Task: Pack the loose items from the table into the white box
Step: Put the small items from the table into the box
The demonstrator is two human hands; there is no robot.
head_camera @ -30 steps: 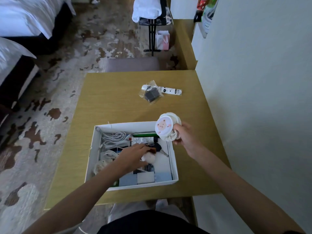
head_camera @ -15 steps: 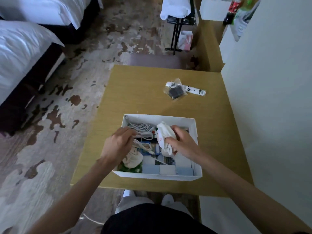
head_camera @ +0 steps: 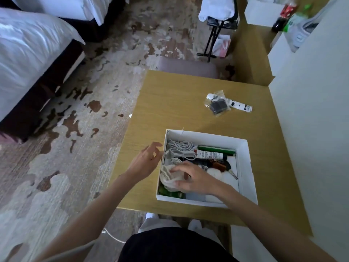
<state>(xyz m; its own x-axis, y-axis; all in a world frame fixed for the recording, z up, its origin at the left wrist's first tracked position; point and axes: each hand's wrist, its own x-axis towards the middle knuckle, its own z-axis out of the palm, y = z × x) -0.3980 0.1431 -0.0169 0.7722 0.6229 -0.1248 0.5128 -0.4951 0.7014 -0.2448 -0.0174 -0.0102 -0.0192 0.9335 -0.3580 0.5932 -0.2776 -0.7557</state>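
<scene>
The white box [head_camera: 245, 167] sits on the wooden table [head_camera: 170, 110] near its front edge. Inside lie coiled white cables [head_camera: 180, 149], a white tube [head_camera: 209, 155], a green stick [head_camera: 215, 149] and other small items. My right hand [head_camera: 194, 177] reaches into the box's near-left corner and presses on a cream-white round bundle [head_camera: 170, 178]. My left hand [head_camera: 146, 161] hovers just outside the box's left wall, fingers spread and empty. A clear bag holding a black object [head_camera: 218, 106] and a white tube [head_camera: 239, 105] lie on the table beyond the box.
A white wall [head_camera: 311, 129] borders the table's right side. A grey stool [head_camera: 187, 68] stands at the far edge. Beds [head_camera: 28, 53] and patterned carpet are on the left. A folding rack and pink bag [head_camera: 221, 45] stand further back.
My right hand carried the round white bundle from above the table down into the box's near-left corner. My left hand withdrew from the box to just outside its left wall.
</scene>
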